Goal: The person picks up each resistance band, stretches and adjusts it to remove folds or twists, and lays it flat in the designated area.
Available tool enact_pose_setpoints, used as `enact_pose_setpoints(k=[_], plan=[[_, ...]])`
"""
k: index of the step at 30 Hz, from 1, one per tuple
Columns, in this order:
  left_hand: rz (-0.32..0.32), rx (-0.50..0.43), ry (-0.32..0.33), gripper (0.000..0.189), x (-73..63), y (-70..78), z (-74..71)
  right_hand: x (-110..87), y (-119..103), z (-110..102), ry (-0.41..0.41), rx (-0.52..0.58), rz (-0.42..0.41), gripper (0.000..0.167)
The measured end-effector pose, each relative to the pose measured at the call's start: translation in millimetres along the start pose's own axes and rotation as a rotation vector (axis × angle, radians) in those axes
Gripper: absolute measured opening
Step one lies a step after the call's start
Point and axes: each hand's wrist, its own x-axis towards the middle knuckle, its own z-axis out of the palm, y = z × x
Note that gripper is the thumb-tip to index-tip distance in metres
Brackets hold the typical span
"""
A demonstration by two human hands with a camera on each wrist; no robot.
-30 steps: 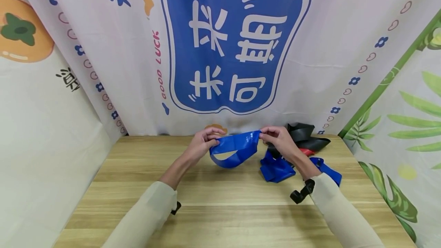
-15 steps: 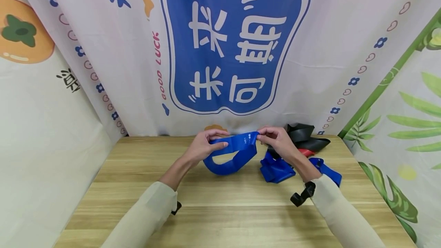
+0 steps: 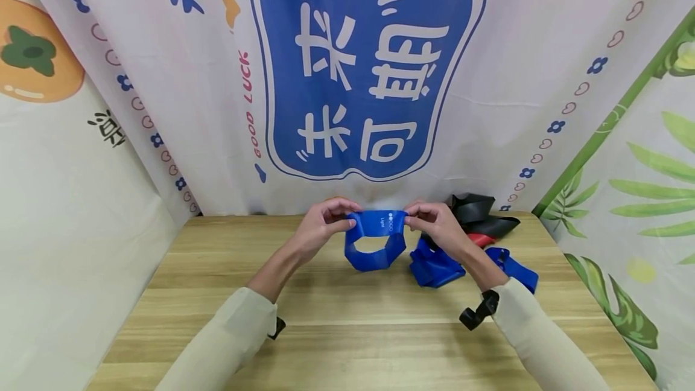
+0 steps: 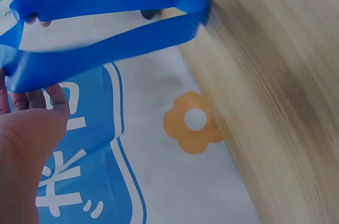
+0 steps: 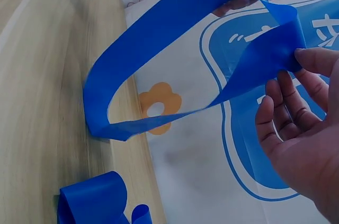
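A flat blue resistance band loop [image 3: 374,260], printed "Light" near its right end, hangs between the two hands above the table. My left hand [image 3: 317,225] pinches its upper left corner between thumb and fingers. At the upper right corner, my right hand [image 3: 441,227] pinches it the same way. The lower part of the loop droops open, as the blue band [image 4: 127,44] in the left wrist view also shows. In the right wrist view, the thumb and index finger of my right hand [image 5: 302,113] grip the band's edge, other fingers loosely bent.
On the wooden table [image 3: 336,343], a folded blue band [image 3: 437,267] and another blue band [image 3: 521,273] lie by the right forearm. Black bands [image 3: 478,213] with a red one [image 3: 482,240] are heaped behind. A printed cloth [image 3: 217,168] hangs along the table's back edge.
My left hand has shifted its grip along the band and moved slightly right, toward the right hand. The stretch between the hands is shorter, and the loop hangs more squarely, its print facing up.
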Motion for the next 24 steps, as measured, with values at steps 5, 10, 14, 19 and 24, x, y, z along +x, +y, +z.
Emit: enact_pose_setpoints(k=[5, 10, 14, 19, 24], plan=[[0.001, -0.015, -0.019, 0.023, -0.8, 5.1, 1.6, -1.6, -2, 4, -0.006, -0.020, -0.011, 0.013], [-0.024, -0.016, -0.014, 0.021, -0.3, 10.5, 2.3, -2.6, -5, 8, 0.000, -0.037, -0.005, 0.014], [-0.016, -0.011, 0.003, 0.016, 0.5, 16.0, 3.2, -4.0, -8, 12, -0.006, -0.031, 0.003, 0.015], [0.008, 0.021, 0.036, 0.017, 1.6, 23.0, 5.3, -4.6, -12, 17, -0.021, -0.006, 0.006, 0.016], [0.008, 0.031, 0.035, 0.024, 2.1, 31.0, 8.0, -3.9, -17, 22, -0.030, 0.016, 0.006, 0.017]])
